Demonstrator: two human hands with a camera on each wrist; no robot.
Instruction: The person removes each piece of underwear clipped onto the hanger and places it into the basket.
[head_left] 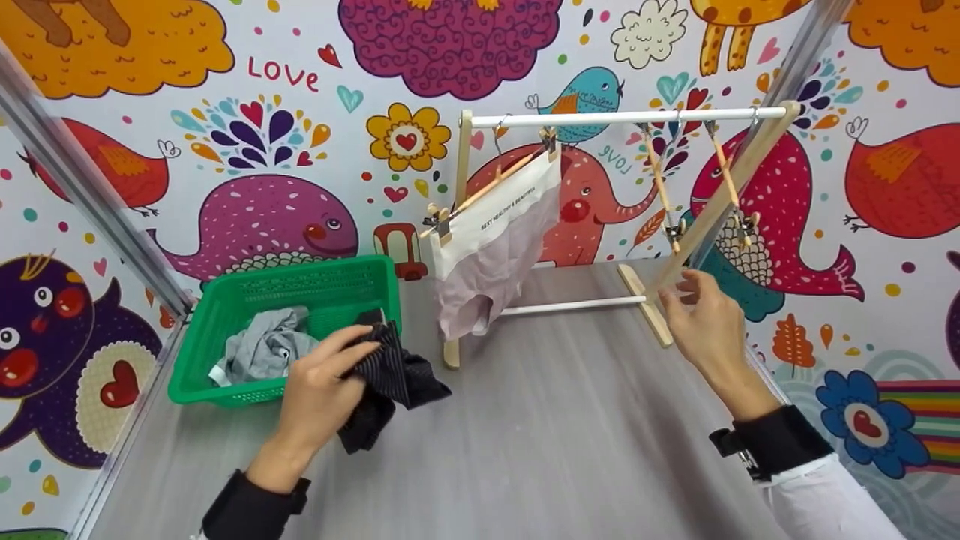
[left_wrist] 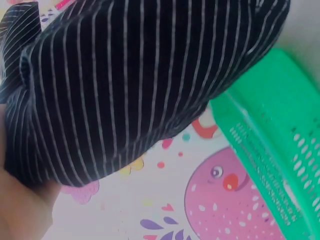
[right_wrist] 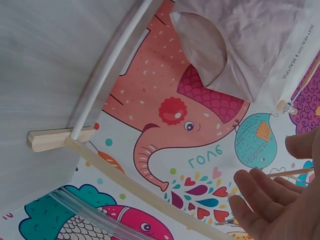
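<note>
My left hand (head_left: 319,390) grips a crumpled black garment with thin white stripes (head_left: 397,367), just right of the green basket (head_left: 292,266). In the left wrist view the striped cloth (left_wrist: 120,85) fills the upper part and hides most of the fingers. My right hand (head_left: 705,322) is raised beside the drying rack's right post, fingers loosely bent and holding nothing. Above it, two wooden clip hangers (head_left: 660,187) dangle from the white top rod (head_left: 600,118). Pale pink underpants with a white waistband (head_left: 499,251) hang clipped to another hanger at the rack's left.
Inside the basket lies a crumpled grey garment (head_left: 266,345). The rack has a low white crossbar (head_left: 570,306) and wooden feet (head_left: 645,304) on the grey tabletop (head_left: 525,450). Walls printed with cartoon animals stand behind and at both sides, with metal frame posts (head_left: 97,165).
</note>
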